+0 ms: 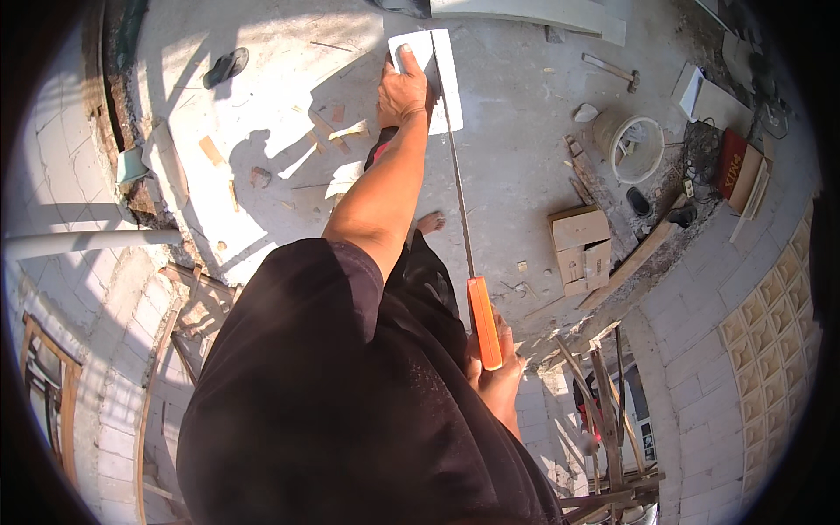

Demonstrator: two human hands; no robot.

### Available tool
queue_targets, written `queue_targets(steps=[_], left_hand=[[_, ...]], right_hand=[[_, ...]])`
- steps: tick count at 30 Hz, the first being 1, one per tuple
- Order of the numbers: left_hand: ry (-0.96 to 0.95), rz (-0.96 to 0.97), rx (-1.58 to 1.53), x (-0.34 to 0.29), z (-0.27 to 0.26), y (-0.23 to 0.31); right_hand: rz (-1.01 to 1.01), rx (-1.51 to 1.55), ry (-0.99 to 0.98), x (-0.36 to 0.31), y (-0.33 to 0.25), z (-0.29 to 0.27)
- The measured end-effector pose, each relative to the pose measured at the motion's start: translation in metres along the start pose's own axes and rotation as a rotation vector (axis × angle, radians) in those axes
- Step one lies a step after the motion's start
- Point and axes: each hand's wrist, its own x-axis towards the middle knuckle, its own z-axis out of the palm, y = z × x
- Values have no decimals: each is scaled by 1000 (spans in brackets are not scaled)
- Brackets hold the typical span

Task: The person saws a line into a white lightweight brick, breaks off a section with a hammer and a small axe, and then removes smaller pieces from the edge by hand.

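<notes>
A white rectangular block [448, 96] lies at the top middle of the head view. My left hand [403, 94] grips its left side, with the thumb stretched over the top face. In my right hand [500, 363], low and right of the middle, is the orange handle [485, 324] of a hand saw. Its long thin blade [458, 179] runs away from me, nearly edge-on, and its far end lies across the block. Whether the teeth are sunk into the block I cannot tell. My bare foot [430, 222] shows just left of the blade.
Right of the saw stand an open cardboard box [577, 243] and a pale bucket [605, 140], near long wooden planks [634, 262]. A hammer [611, 70] lies farther off. Wood scraps [210, 150] and a dark sandal [226, 68] are on the floor at left.
</notes>
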Motion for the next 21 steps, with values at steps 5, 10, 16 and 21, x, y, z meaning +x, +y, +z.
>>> queue_targets(steps=[5, 10, 16, 21], left_hand=[[50, -55, 4, 7, 6, -1], [38, 0, -21, 10, 8, -13], [33, 4, 3, 9, -9, 13], [34, 57, -82, -2, 0, -8]], right_hand=[[115, -14, -148, 100, -33, 23], [-10, -34, 14, -2, -25, -9], [80, -2, -50, 60, -16, 9], [41, 44, -20, -25, -1, -8]])
